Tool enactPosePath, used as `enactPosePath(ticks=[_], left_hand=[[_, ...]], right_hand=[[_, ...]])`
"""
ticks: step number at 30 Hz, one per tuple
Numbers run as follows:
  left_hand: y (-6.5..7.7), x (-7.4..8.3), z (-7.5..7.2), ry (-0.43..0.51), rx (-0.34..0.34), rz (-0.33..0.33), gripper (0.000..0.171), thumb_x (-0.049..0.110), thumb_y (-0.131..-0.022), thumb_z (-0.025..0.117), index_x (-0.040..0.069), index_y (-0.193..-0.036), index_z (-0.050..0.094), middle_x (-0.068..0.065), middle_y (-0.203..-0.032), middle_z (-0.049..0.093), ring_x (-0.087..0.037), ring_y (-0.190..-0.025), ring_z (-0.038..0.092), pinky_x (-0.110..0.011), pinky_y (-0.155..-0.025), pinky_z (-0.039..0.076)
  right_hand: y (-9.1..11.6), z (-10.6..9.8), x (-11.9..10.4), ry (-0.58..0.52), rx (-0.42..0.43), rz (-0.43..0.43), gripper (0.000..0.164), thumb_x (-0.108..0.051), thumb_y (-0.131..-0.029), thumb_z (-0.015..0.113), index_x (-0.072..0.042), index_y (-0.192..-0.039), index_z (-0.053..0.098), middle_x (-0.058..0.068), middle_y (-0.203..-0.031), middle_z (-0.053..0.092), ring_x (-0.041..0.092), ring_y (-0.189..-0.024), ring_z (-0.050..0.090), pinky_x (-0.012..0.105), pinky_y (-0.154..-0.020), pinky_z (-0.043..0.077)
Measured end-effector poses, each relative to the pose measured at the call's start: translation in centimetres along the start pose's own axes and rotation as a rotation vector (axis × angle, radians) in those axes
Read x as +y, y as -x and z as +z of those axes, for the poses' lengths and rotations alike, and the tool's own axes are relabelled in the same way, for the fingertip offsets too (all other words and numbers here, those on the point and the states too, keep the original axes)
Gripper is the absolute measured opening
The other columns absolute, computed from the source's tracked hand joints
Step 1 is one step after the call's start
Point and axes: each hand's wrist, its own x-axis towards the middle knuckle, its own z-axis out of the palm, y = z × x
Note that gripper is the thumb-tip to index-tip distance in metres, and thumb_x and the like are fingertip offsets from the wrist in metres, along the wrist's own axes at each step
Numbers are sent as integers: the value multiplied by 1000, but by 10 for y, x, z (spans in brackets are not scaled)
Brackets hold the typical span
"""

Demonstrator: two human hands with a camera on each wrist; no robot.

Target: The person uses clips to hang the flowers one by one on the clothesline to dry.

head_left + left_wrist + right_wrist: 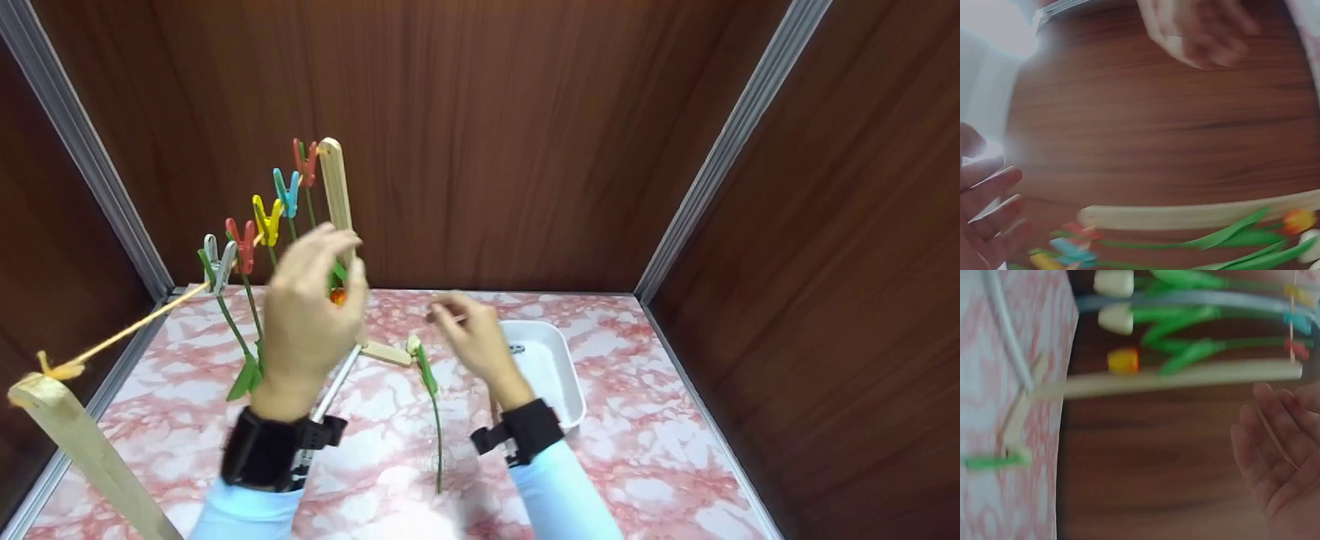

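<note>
My left hand (311, 307) is raised beside the row of hanging tulips, its fingers spread and bent slightly, with nothing in them. To its right my right hand (472, 334) hovers above the table, blurred, fingers loosely bent; its palm shows in the right wrist view. Below and between the hands a white tulip (427, 371) lies on the table, stem toward me. Several tulips hang heads down from an orange string (142, 322), their stems clipped by red, blue, yellow and grey clothespins (220, 264). An orange-yellow tulip (1299, 221) hangs nearest the far post.
A wooden post (336, 180) holds the string's far end; a nearer post (82, 450) holds the other. A pale rod (337, 382) runs low between them. A white tray (562, 367) stands on the marbled table behind my right hand. Brown panels surround the table.
</note>
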Motion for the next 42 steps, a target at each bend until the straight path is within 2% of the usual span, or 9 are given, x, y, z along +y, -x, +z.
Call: enactPosePath(ticks=[8, 11, 15, 18, 21, 27, 31, 37, 42], left_hand=[[40, -32, 59, 57, -293, -128, 38, 7, -99, 71, 1, -136, 70, -22, -141, 72, -42, -137, 66, -54, -121, 52], [59, -42, 77, 100, -394, -219, 50, 8, -99, 71, 5, -148, 62, -21, -149, 69, -39, -109, 76, -44, -97, 65], [90, -59, 92, 142, -479, -370, 58, 11, -101, 71, 8, -157, 54, -22, -156, 63, -39, -73, 70, -41, -63, 60], [117, -70, 102, 146, -523, -454, 60, 13, -102, 70, 8, -159, 51, -23, -160, 58, -45, -105, 75, -53, -88, 65], [143, -78, 108, 128, -558, -504, 60, 12, -102, 70, 7, -159, 51, -22, -162, 57, -46, -143, 60, -61, -120, 50], [175, -81, 114, 148, -579, -546, 57, 9, -100, 70, 8, -156, 55, -21, -157, 62, -45, -146, 58, -63, -123, 46], [187, -77, 115, 146, -603, -538, 57, 10, -101, 70, 10, -156, 55, -17, -159, 61, -43, -148, 57, -63, -122, 47], [194, -78, 106, 89, -621, -531, 60, 9, -101, 69, 12, -158, 52, -21, -167, 51, -44, -154, 50, -64, -124, 45], [196, -80, 100, 111, -621, -554, 60, 8, -101, 70, 11, -159, 52, -22, -167, 51, -44, -156, 48, -65, -125, 43]], right_hand=[[-11, -40, 52, 122, 160, 161, 14, -9, -105, 66, -2, -104, 79, 13, -96, 84, 23, -91, 80, 34, -85, 64], [-6, -52, 85, 187, 172, 271, 16, -10, -104, 64, -4, -102, 79, 13, -94, 82, 23, -88, 75, 36, -84, 60], [10, -59, 153, 329, 106, 350, 19, -16, -100, 61, -6, -97, 77, 10, -90, 79, 23, -85, 71, 43, -84, 58], [24, -57, 184, 385, -18, 388, 20, -13, -95, 63, 1, -102, 75, 18, -100, 78, 33, -95, 73, 51, -94, 60], [34, -48, 213, 439, -175, 399, 31, -11, -93, 65, 8, -118, 69, 26, -124, 72, 45, -112, 71, 54, -102, 59], [41, -35, 208, 598, -386, 471, 68, -4, -93, 67, 3, -157, 47, 26, -171, 40, 63, -140, 53, 68, -117, 49], [48, -36, 201, 601, -454, 504, 73, 2, -95, 67, -1, -164, 42, 25, -175, 35, 66, -147, 44, 70, -121, 45], [53, -33, 193, 668, -490, 481, 59, -4, -102, 67, 3, -158, 49, 28, -163, 50, 62, -144, 50, 69, -117, 49], [47, -30, 202, 756, -354, 394, 34, -4, -106, 59, 9, -137, 61, 30, -134, 60, 52, -116, 65, 66, -97, 59]])
